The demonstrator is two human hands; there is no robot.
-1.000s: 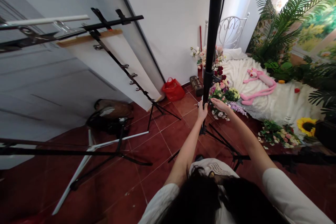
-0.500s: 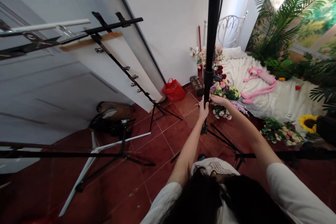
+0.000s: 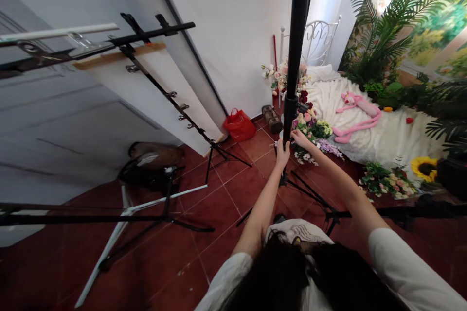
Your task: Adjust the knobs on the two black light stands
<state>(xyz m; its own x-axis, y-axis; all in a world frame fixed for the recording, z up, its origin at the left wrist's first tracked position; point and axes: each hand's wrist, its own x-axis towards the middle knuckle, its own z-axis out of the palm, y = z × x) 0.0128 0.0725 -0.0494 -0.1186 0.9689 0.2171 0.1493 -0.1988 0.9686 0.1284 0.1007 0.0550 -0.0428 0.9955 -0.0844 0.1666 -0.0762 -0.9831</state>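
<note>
A tall black stand pole (image 3: pixel 296 48) rises in front of me from tripod legs (image 3: pixel 310 194) spread on the red tile floor. My left hand (image 3: pixel 282 155) grips the pole low down, just above the legs. My right hand (image 3: pixel 299 137) reaches in from the right and touches the pole at a joint slightly higher, fingers curled at it; whether it clasps the pole I cannot tell.
A second black stand (image 3: pixel 182 107) carries a crossbar and a white backdrop roll (image 3: pixel 120 53) at left. A red bag (image 3: pixel 240 125) lies by the wall. Artificial flowers (image 3: pixel 314 131), a white blanket with a pink plush toy (image 3: pixel 355 114) and palm fronds (image 3: pixel 386 29) fill the right.
My right hand has moved in from open beside the pole to touching it. The left hand stays on the pole. The view shifted slightly.
</note>
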